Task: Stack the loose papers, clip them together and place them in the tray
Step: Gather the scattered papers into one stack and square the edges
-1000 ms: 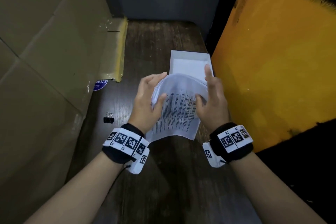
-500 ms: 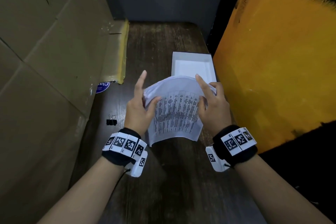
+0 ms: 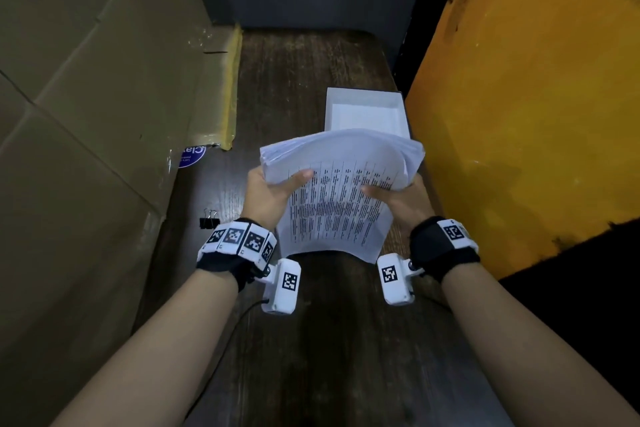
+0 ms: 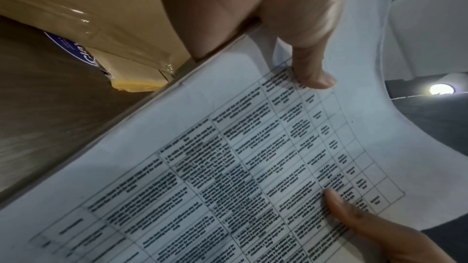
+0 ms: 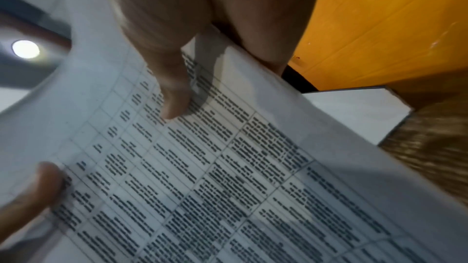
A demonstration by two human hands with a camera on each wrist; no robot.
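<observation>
A stack of printed papers (image 3: pixel 337 191) is held above the wooden table, its far end curling up and away from me. My left hand (image 3: pixel 273 189) grips the stack's left edge, thumb on the printed top sheet. My right hand (image 3: pixel 398 198) grips the right edge the same way. The wrist views show the papers (image 4: pixel 228 157) (image 5: pixel 228 167) close up, each thumb pressed on the table of text. A white tray (image 3: pixel 363 99) sits on the table just beyond the papers. A black binder clip (image 3: pixel 209 220) lies on the table left of my left wrist.
Cardboard sheets (image 3: pixel 86 114) lean along the left side, with a blue sticker (image 3: pixel 192 154) at their foot. An orange panel (image 3: pixel 519 114) stands close on the right. A dark wall closes the far end of the narrow wooden table (image 3: pixel 311 340).
Both hands shifted from the sides of the upright stack to a thumb-on-top grip. The papers now lie flatter and curl away at the far end.
</observation>
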